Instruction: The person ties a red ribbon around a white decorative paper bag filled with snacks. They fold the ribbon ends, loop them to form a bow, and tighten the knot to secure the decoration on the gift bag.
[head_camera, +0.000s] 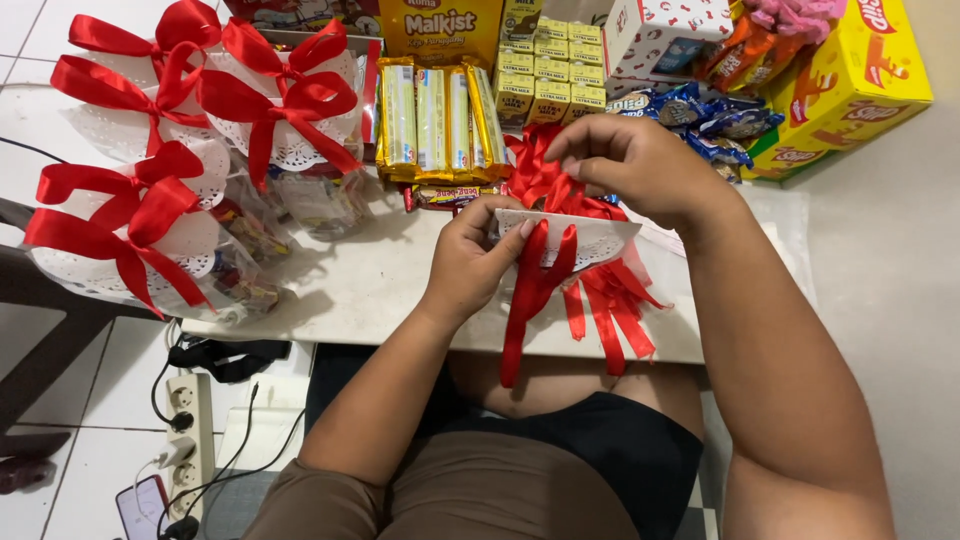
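My left hand (478, 252) grips the front edge of a white paper doily (598, 238) and pinches a red ribbon (532, 290) against it; the ribbon's tail hangs down over the table edge. Just above the doily, my right hand (628, 160) has its fingers closed on a loop of the same ribbon. More loose red ribbon strips (612, 305) lie under the doily on the white table (370, 290). What lies beneath the doily is hidden.
Several clear snack bags topped with doilies and red bows (150, 215) stand at the left. Behind are yellow wafer packs (438, 118), small drink cartons (552, 72), blue snack packets (705, 115) and yellow boxes (850, 85). A power strip with cables (185, 425) lies on the floor.
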